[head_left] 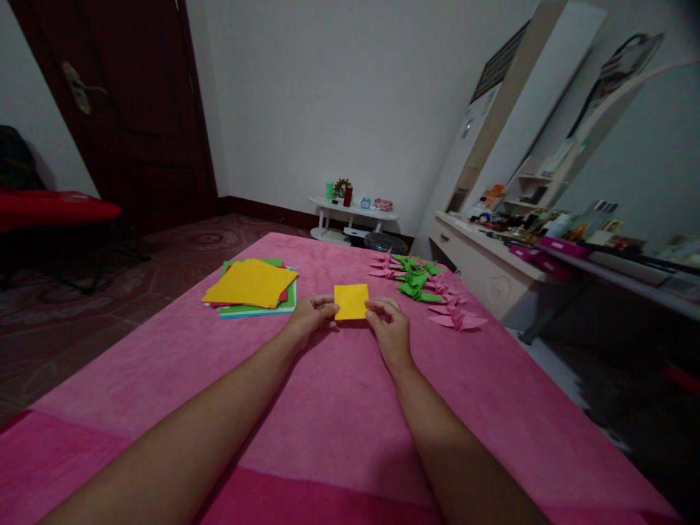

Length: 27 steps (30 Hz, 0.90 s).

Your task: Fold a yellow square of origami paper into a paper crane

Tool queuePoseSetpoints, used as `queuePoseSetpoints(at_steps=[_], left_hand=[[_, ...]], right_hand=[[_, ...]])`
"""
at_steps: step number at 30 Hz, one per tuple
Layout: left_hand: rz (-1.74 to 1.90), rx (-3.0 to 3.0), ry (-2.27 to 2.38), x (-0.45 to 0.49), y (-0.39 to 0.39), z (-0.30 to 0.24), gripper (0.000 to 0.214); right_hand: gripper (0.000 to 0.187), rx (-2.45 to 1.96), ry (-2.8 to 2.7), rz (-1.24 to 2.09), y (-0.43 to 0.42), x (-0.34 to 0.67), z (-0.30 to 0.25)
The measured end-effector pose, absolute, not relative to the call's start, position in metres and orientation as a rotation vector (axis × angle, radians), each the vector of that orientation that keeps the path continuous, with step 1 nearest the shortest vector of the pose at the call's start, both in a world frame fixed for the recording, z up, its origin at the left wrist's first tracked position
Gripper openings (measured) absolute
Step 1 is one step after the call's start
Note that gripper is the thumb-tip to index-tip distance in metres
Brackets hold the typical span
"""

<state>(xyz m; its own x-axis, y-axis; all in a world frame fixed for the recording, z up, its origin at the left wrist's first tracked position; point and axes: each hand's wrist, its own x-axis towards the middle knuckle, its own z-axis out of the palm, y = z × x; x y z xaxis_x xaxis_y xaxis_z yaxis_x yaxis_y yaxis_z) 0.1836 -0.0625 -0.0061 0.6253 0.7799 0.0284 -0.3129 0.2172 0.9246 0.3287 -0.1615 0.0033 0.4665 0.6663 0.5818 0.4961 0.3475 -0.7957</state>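
Note:
A small yellow paper square [351,302] is held up between my two hands, just above the pink cloth [339,408]. My left hand [313,316] pinches its left edge with thumb and fingers. On the other side, my right hand [390,325] grips the right edge the same way. Left of my hands lies a loose stack of coloured paper [251,284], yellow on top with red, green, white and blue sheets showing beneath. To the right sit several folded paper cranes, among them a green crane [418,286] and a pink crane [458,316].
A white dressing table [481,244] crowded with bottles and boxes stands along the right. Beyond the cloth's far edge is a low white table [355,208] with small items. A red chair [55,208] and a dark door [114,109] are at the left.

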Motion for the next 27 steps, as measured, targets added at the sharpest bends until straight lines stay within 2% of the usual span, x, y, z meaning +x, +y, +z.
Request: queuePoseSetpoints(at_steps=[3, 6, 10, 13, 16, 19, 24, 27], left_hand=[[0.831, 1.108, 0.544, 0.183, -0.062, -0.007, 0.045], [0.837, 1.154, 0.554, 0.182, -0.065, -0.006, 0.065], [0.795, 1.243, 0.520, 0.180, -0.071, -0.003, 0.079], [0.779, 1.316, 0.519, 0.178, -0.074, 0.000, 0.071], [0.759, 1.438, 0.614, 0.171, -0.074, 0.003, 0.050], [0.912, 1.789, 0.613, 0.158, -0.075, 0.008, 0.032], [0.996, 2.382, 0.483, 0.136, -0.086, 0.017, 0.040], [0.843, 2.517, 0.455, 0.133, -0.093, 0.016, 0.031]], right_hand=[[0.019, -1.284, -1.100, 0.232, -0.159, 0.332, -0.001], [0.032, -1.249, -0.955, 0.430, -0.157, 0.336, -0.008], [0.046, -1.188, -0.874, 0.602, -0.156, 0.339, -0.011], [0.038, -1.167, -0.860, 0.637, -0.156, 0.338, -0.009], [0.031, -1.177, -0.793, 0.685, -0.157, 0.333, -0.004], [0.031, -1.194, -0.697, 0.747, -0.158, 0.329, -0.001], [0.019, -1.244, -0.733, 0.844, -0.161, 0.325, 0.002], [0.016, -1.279, -0.804, 0.952, -0.164, 0.321, 0.004]])
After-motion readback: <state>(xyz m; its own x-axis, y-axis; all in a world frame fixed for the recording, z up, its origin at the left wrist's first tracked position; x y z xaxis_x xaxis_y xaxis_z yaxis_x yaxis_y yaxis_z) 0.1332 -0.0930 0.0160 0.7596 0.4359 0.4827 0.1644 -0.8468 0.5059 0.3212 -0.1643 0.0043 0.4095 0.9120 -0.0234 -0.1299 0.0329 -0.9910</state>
